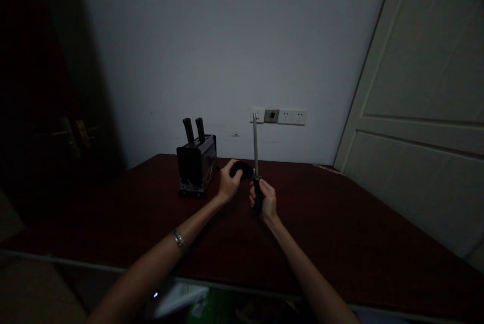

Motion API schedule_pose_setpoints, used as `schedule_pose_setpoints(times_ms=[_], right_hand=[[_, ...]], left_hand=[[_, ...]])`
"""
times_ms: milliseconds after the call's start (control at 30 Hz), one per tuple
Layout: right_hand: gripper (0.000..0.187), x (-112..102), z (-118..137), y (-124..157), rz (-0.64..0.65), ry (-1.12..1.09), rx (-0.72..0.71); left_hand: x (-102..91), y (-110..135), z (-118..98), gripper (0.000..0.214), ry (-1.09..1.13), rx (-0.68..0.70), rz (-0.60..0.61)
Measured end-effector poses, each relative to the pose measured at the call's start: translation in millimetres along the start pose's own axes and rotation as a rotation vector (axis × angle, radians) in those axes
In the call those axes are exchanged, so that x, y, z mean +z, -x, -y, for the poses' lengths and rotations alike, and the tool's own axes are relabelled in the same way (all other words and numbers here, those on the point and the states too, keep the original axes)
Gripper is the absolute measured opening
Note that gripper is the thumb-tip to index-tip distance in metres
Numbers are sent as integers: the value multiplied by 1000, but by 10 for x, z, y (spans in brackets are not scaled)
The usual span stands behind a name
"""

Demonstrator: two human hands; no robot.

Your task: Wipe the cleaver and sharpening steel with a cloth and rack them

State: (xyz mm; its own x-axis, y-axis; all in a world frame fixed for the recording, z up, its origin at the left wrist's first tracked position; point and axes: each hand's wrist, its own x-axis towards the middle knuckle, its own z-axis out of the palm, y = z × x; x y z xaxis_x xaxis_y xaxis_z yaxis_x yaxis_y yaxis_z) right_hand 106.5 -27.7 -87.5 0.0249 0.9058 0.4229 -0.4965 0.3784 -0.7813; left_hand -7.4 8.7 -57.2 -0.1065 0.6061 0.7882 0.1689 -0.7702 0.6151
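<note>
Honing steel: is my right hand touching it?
Touching. The head view shows the right hand closed around the black handle of the honing steel, rod upright.

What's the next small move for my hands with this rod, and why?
Probably draw the dark object up along the rod: the right hand holds the rod upright by its handle, and the left hand grips the object close beside its base.
</note>
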Motion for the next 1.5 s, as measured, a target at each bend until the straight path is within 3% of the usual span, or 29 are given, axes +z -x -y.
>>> schedule_pose_setpoints(times_ms=[100,167,233,367,467,733,933,1200,1367,1500], right_hand=[[32,-2,-10,-4,-16,41,-23],[32,-1,-8,-3,-22,58,-14],[32,0,-6,-3,-26,58,-8],[30,-12,-34,-19,-50,13,-16],[29,-33,-71,-37,-66,-8,-19],[31,-11,-48,-7,-43,5,15],[35,24,4,0,-32,19,7],[34,-3,-40,-7,-43,30,2],[32,5,-33,20,-17,62,33],[30,-12,-13,34,46,158,-29]], left_hand=[[39,-115,-114,12,32,4,-187],[37,-146,-187,13,41,32,-248],[16,-119,-239,13,0,87,-208],[-10,45,-259,14,-142,218,83],[13,144,-244,15,-156,246,192],[36,50,-258,10,-77,115,80],[-39,-29,-185,10,-36,103,-48],[-1,149,-243,12,-154,215,104],[-38,89,-212,9,-113,163,53],[-84,-4,-176,10,-60,119,-43]])
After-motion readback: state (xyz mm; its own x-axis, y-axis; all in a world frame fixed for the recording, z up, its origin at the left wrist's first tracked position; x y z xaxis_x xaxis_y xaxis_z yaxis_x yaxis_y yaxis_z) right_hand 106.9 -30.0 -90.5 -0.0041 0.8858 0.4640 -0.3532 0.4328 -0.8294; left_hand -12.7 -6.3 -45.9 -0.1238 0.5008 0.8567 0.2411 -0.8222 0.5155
